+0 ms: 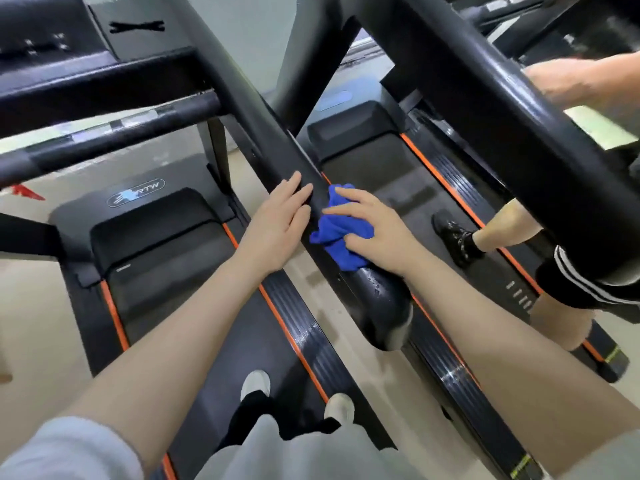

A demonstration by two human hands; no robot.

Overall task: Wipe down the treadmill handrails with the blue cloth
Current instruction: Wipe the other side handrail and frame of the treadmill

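Observation:
A thick black handrail (266, 123) runs diagonally from the upper left down to its rounded end at centre right. The blue cloth (334, 230) is bunched on top of the rail near that end. My right hand (374, 233) presses down on the cloth with fingers spread over it. My left hand (277, 223) lies flat against the left side of the same rail, fingers together, holding nothing. Small wet droplets show on the rail just below the cloth.
My treadmill's belt (180, 289) and orange-edged side strip lie below. A second treadmill (408, 188) stands to the right, with another person's leg and black shoe (453, 237) on it. A second thick black rail (502, 126) crosses the upper right. A crossbar (104, 136) spans the left.

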